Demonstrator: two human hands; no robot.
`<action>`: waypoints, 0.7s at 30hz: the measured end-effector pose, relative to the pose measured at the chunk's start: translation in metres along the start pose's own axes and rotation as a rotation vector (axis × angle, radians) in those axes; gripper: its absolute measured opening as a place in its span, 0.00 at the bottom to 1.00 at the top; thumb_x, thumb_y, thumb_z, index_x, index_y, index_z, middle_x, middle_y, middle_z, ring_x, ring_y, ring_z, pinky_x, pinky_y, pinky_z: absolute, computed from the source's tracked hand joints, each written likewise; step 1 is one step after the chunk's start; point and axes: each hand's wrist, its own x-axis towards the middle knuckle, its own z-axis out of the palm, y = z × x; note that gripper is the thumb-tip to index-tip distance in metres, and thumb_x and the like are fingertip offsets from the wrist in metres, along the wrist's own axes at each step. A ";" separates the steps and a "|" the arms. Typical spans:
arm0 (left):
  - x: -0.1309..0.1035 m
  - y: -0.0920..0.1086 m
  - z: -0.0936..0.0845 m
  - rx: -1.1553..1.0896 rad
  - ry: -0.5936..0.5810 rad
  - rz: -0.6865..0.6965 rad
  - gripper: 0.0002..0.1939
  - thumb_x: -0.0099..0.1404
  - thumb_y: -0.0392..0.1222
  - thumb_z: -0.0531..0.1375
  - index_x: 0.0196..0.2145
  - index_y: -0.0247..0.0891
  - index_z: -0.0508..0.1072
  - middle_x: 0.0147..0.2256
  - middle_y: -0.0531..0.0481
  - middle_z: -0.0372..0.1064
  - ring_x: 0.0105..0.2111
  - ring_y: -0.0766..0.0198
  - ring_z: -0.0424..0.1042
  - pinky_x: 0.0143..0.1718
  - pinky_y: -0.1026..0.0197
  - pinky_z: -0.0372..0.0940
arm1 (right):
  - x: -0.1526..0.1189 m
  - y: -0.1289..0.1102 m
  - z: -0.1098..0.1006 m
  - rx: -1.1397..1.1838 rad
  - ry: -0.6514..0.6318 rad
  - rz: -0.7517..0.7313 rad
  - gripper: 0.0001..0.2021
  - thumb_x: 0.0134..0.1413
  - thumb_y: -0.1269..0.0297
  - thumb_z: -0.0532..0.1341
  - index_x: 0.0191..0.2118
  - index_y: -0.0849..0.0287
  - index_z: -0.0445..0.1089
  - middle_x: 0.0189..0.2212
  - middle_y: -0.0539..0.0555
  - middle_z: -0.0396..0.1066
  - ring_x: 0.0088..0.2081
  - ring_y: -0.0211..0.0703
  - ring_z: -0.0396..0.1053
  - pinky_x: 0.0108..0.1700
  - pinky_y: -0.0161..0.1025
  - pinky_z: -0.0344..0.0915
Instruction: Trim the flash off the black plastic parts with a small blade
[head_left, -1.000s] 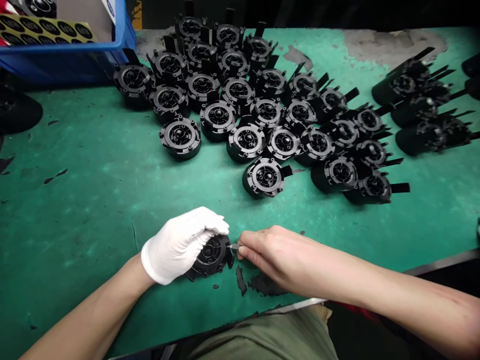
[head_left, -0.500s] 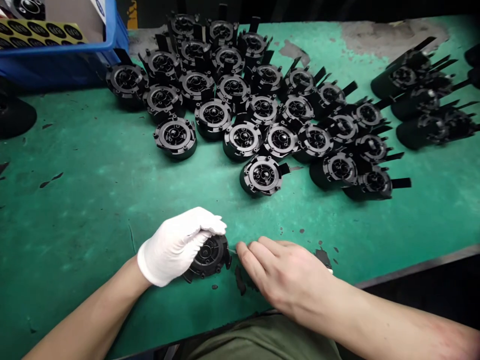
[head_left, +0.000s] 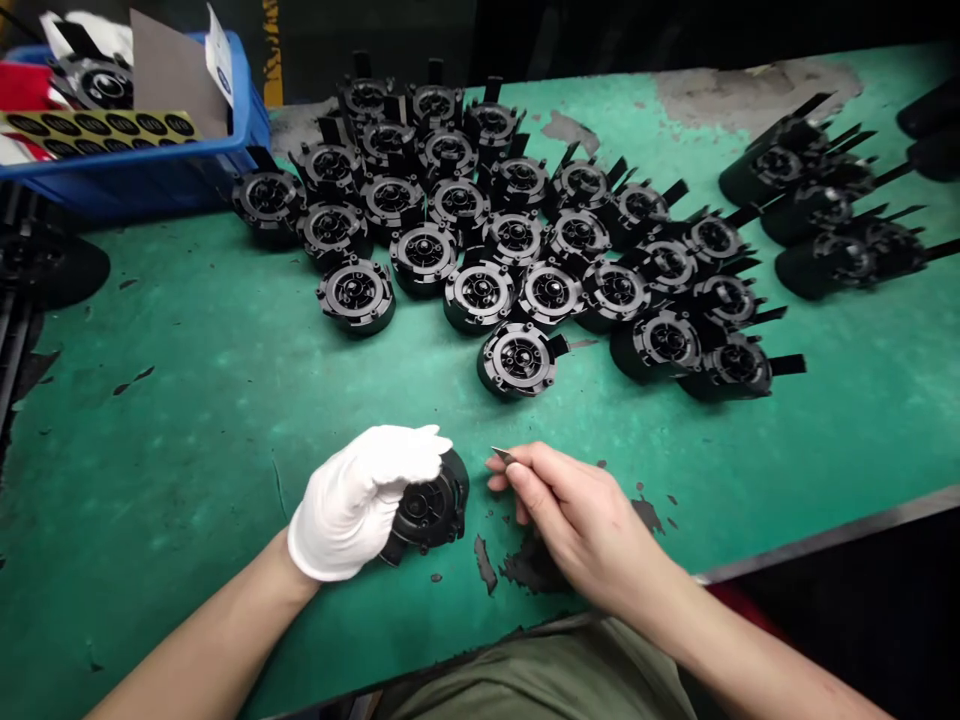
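- bare right hand had just backed off, so the small pointed metal blade in its closed pinch sat clear of the part; contact looked paused, imo
- white-gloved left hand was cupped partly closed, gripping the round black plastic housing; that sat just left of the right hand
- similar black housings stood beyond both hands

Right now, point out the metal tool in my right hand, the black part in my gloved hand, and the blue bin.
Metal tool [head_left: 502, 455]: head view, its exposed tip.
Black part [head_left: 425, 507]: head view, its ribbed round face.
Blue bin [head_left: 161, 184]: head view, its outer side wall.
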 end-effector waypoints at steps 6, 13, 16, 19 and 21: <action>0.002 -0.005 0.000 0.192 -0.060 0.100 0.28 0.73 0.57 0.63 0.65 0.46 0.67 0.59 0.38 0.72 0.62 0.47 0.72 0.69 0.31 0.63 | -0.003 -0.009 0.026 0.361 0.101 0.186 0.18 0.78 0.52 0.52 0.56 0.57 0.73 0.28 0.48 0.73 0.26 0.37 0.68 0.31 0.34 0.68; 0.009 0.000 0.005 0.341 -0.229 -0.011 0.29 0.69 0.48 0.68 0.64 0.43 0.67 0.51 0.40 0.75 0.51 0.50 0.77 0.56 0.48 0.73 | 0.004 -0.015 0.005 0.148 0.232 -0.270 0.13 0.76 0.66 0.55 0.57 0.53 0.75 0.46 0.55 0.78 0.41 0.41 0.76 0.43 0.38 0.74; 0.010 0.000 0.004 0.315 -0.242 -0.055 0.27 0.70 0.56 0.67 0.60 0.42 0.70 0.49 0.41 0.75 0.48 0.51 0.77 0.52 0.50 0.74 | 0.003 -0.010 -0.002 0.017 0.247 -0.305 0.15 0.75 0.69 0.55 0.59 0.52 0.74 0.44 0.55 0.77 0.43 0.42 0.76 0.46 0.40 0.74; 0.009 0.001 0.001 0.289 -0.264 -0.076 0.30 0.71 0.58 0.65 0.64 0.42 0.67 0.51 0.40 0.74 0.51 0.52 0.77 0.54 0.50 0.75 | -0.004 -0.004 -0.004 -0.137 0.250 -0.266 0.18 0.75 0.68 0.54 0.65 0.54 0.68 0.45 0.57 0.75 0.44 0.44 0.75 0.47 0.43 0.74; 0.007 0.004 0.000 0.298 -0.276 -0.104 0.29 0.71 0.54 0.66 0.64 0.43 0.66 0.51 0.41 0.75 0.49 0.53 0.78 0.54 0.50 0.75 | -0.009 -0.001 -0.004 -0.188 0.256 -0.206 0.19 0.75 0.67 0.56 0.66 0.55 0.64 0.47 0.58 0.75 0.44 0.44 0.75 0.47 0.43 0.75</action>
